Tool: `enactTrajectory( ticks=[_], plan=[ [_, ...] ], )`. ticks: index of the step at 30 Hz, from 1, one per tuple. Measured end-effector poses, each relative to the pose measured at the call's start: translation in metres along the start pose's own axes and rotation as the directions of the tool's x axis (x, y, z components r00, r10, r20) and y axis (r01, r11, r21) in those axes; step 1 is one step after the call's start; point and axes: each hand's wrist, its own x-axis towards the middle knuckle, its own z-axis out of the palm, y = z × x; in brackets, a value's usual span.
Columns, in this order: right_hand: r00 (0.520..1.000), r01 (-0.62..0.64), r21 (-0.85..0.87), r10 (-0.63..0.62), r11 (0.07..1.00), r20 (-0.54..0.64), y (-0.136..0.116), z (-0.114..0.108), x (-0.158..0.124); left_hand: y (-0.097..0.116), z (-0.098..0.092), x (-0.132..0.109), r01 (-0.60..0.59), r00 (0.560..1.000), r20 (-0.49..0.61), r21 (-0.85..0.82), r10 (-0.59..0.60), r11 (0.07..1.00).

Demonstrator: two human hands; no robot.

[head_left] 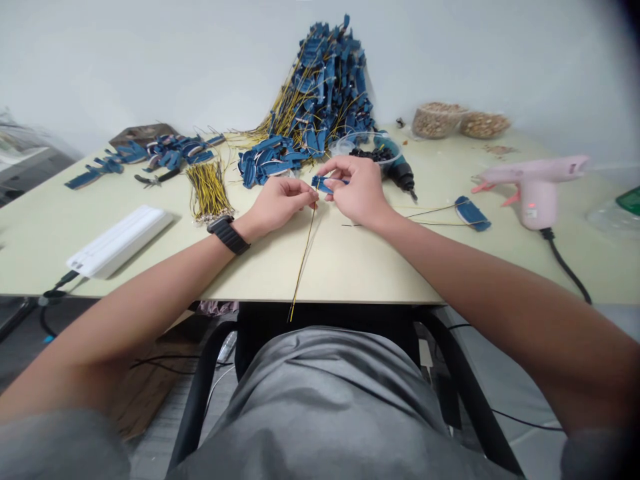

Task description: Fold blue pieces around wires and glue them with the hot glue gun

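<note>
Between thumb and fingers, my right hand [357, 190] grips a small blue piece [320, 181], partly hidden by the fingers. My left hand [285, 201] is closed in a pinch at the top of a yellow-and-black wire pair [303, 260], close to the blue piece. These wires hang down past the table's front edge. Right of my right hand lies another blue piece [473, 213] with wires running from it toward my wrist. A bundle of yellow and black wires [207, 190] rests left of my left hand.
A tall heap of wired blue pieces [330, 87] leans against the wall. Nearby are a drill [400, 170], a clear bowl [350, 143] of black parts, a pink glue gun [537, 187], pliers [157, 179], a white power strip [120, 240] and tubs of small tan bits [437, 120].
</note>
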Motion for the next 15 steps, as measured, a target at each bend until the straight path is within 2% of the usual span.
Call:
enactTrajectory(
  ticks=[6,15],
  plan=[
    [1.0,0.016,-0.007,-0.016,1.0,-0.003,0.0005,-0.0001,0.0,0.0042,-0.0011,-0.0006,0.024,1.0,-0.016,0.009,-0.024,1.0],
    [0.999,0.028,-0.017,-0.029,0.999,-0.019,-0.0057,-0.0012,-0.0018,-0.0033,-0.0007,0.0004,0.056,0.998,-0.012,-0.06,-0.057,0.997]
  ],
)
